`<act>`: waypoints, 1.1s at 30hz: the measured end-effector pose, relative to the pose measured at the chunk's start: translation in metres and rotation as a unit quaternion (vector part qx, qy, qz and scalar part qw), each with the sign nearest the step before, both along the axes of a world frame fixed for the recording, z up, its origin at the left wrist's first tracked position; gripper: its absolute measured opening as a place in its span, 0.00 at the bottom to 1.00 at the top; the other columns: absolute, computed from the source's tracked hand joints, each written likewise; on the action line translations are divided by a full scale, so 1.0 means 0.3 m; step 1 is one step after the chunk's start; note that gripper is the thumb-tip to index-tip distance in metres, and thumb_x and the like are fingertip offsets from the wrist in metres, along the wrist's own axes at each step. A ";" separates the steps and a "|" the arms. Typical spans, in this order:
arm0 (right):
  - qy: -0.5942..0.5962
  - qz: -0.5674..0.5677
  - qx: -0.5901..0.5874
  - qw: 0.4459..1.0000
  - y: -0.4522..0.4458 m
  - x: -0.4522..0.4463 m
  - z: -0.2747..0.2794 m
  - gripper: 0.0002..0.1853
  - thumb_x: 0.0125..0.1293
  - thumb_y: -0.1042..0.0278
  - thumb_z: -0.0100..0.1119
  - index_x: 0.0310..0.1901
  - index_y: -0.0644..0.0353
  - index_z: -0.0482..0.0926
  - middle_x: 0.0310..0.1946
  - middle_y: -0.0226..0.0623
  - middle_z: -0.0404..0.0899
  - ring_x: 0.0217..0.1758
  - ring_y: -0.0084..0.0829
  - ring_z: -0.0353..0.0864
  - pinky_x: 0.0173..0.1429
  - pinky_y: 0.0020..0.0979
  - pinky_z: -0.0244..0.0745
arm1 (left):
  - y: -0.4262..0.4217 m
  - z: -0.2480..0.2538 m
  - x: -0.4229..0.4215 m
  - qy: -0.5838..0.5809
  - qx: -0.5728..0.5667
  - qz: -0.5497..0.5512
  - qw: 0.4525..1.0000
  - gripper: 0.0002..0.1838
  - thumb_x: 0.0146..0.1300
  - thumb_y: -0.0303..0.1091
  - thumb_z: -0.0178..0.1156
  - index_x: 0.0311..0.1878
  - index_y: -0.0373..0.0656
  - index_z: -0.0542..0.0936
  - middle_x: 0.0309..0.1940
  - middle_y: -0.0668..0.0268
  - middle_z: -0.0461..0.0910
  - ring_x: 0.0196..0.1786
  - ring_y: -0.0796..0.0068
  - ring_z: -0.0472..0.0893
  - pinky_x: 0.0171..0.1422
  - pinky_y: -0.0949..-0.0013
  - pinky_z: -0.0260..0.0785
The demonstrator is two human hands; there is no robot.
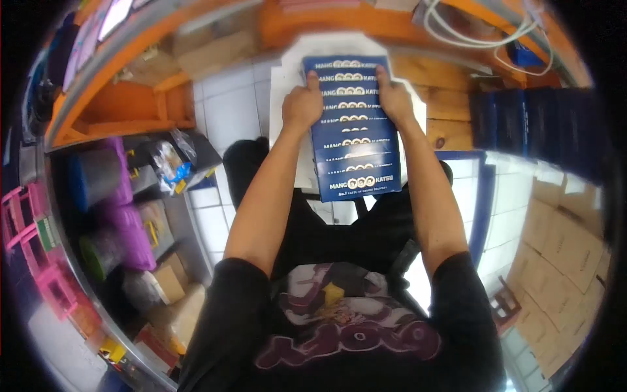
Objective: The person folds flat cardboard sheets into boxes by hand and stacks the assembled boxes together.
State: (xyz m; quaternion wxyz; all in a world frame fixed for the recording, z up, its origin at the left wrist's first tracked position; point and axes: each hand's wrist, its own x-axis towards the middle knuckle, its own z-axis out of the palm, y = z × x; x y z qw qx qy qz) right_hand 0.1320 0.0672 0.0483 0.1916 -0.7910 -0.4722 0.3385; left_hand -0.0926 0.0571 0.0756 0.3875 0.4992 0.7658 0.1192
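Note:
A row of several overlapping dark blue folded boxes (356,137), printed MANG KATSU in white, lies over a white sheet or board (339,44) in front of my body. My left hand (303,106) grips the left edge of the boxes near the far end, with its thumb on top. On the opposite edge, my right hand (396,102) holds them in the same way, thumb over the printed face. The fingers under the boxes are hidden. The nearest box shows its whole front panel.
Dark blue stacks (532,124) stand on the right, above brown cardboard pieces (555,255). On the left, a shelf holds purple baskets (134,228) and a plastic bag (173,170). White cables (483,40) hang at the upper right. An orange wooden frame (313,25) runs across the far side.

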 end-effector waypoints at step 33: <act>0.302 0.337 0.214 0.866 -0.895 -0.083 0.870 0.27 0.65 0.78 0.61 0.67 0.65 0.74 0.57 0.54 0.82 0.54 0.48 0.86 0.55 0.40 0.82 | -0.655 0.003 -0.197 -0.742 0.016 0.232 0.628 0.42 0.76 0.69 0.39 0.75 0.42 0.67 0.70 0.54 0.74 0.70 0.52 0.75 0.73 0.47 0.69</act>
